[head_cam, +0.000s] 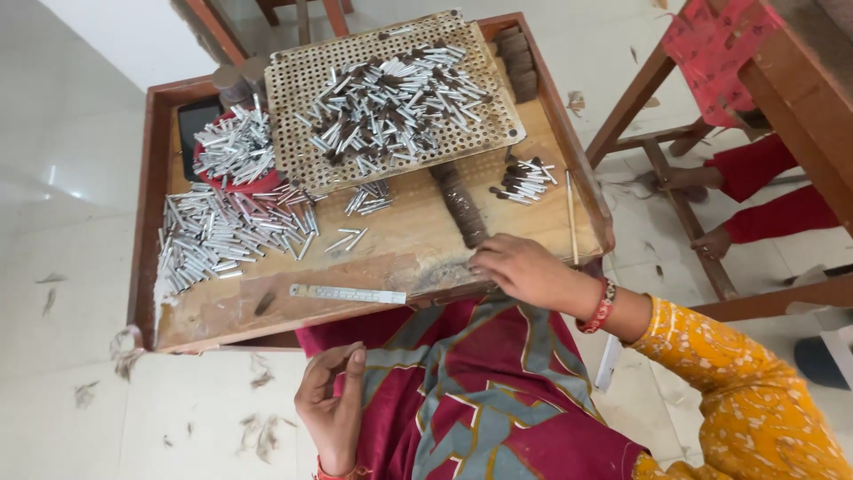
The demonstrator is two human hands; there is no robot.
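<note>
– What does the table [267,311] look like?

– Worn wood with a raised rim, on a pale tiled floor [71,267] strewn with fluff. Silver tubes [222,233] lie heaped at its left, a perforated board [480,133] holds more, and a metal ruler [348,294] lies near the front edge.

– And the hands?

– The right hand [524,271] rests on the front edge, fingers loosely curled, touching a brown roll [462,209]. The left hand [333,411] hangs below the table, fingers pinched; whether they hold anything, I cannot tell.
</note>
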